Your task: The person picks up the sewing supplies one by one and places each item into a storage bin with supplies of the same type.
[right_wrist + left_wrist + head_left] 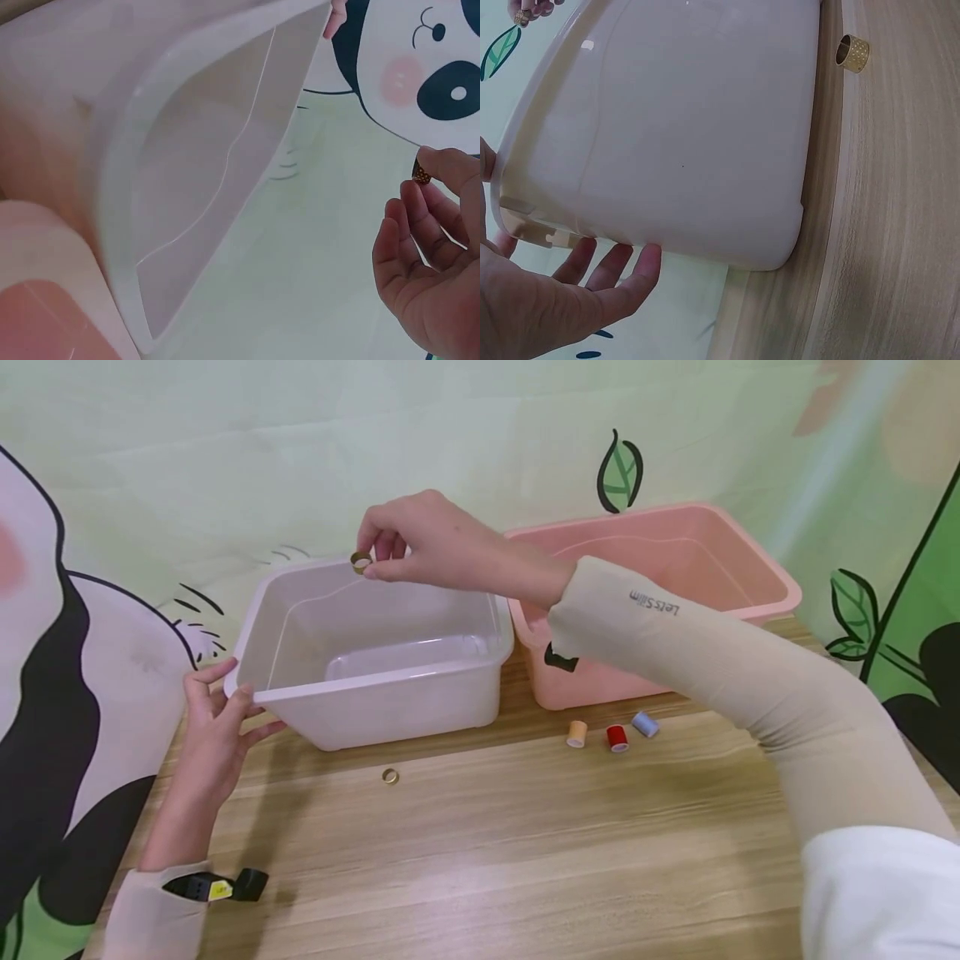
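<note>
Evidently pinched, only half seen: a gold ring [360, 557] above the white bin [386, 710]

The right hand [438, 543] pinches that gold ring between thumb and forefinger, near twelve o'clock on the bin's rim. The fingertips cover part of the band, and in the right wrist view just a dark, dotted sliver shows. How high it hangs, and whether it is over the bin's mouth or beyond the rim, I cannot tell.

The left hand [213, 727] holds the bin's corner at eight o'clock, its fingers spread beneath the rim and its thumb above. The left wrist view cuts off most of the thumb; how firm the grip is cannot be judged.

At six o'clock from the white bin a second ring [859, 54] lies on the table [480, 860]. Its surface is dotted, though whether with holes or dimples is unclear.

The pink bin [570, 689] stands at three o'clock from the white one. The right forearm's beige sleeve [652, 627] hides much of its front and interior, and whether the rims touch is hard to make out. Near seven o'clock of it lie a peach spool [577, 732] and a red spool [617, 737], with a blue spool [644, 724] at six. Both arms run out of the head view.
</note>
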Motion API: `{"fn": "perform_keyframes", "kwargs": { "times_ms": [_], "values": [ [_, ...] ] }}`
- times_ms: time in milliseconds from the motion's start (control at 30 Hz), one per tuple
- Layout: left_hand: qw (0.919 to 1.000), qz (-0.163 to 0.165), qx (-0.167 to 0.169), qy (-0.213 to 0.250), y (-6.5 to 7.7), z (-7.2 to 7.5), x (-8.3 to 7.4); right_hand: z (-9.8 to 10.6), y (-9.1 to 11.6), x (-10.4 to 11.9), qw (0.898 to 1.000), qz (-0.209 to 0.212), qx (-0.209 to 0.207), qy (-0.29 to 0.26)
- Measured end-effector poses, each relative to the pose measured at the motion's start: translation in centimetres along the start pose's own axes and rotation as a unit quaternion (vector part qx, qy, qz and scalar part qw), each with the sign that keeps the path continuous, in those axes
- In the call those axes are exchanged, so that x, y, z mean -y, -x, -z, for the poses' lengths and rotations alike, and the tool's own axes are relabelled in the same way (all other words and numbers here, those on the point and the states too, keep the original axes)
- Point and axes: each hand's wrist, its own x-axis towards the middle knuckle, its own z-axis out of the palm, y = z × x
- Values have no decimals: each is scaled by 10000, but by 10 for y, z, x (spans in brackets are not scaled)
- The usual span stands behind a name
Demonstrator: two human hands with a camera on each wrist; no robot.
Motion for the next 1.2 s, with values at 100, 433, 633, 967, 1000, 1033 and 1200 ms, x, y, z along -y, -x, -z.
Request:
{"fn": "perform_keyframes", "kwargs": {
  "times_ms": [100,433,633,967,1000,1033,1200],
  "values": [
    [10000,-6,-5,6,0,1,0,0,-3,-2,10000,14,-62,-65],
    [10000,10,-43,-4,2,2,0,-2,-13,-4,9996,75,-244,-154],
    [10000,11,-68,-13,2,1,0,-4,-20,-7,9995,-41,-279,-135],
    [10000,19,-63,-61,0,1,0,-4,-33,-15,9985,-215,-401,-305],
    [10000,20,-63,-62,0,1,0,-5,-34,-16,9984,-222,-417,-322],
    [10000,22,-65,-60,0,1,0,-5,-36,-17,9983,-236,-425,-331],
    [10000,29,-64,-51,1,1,-1,-10,-44,-23,9981,-350,-376,-326]
  ]
}}
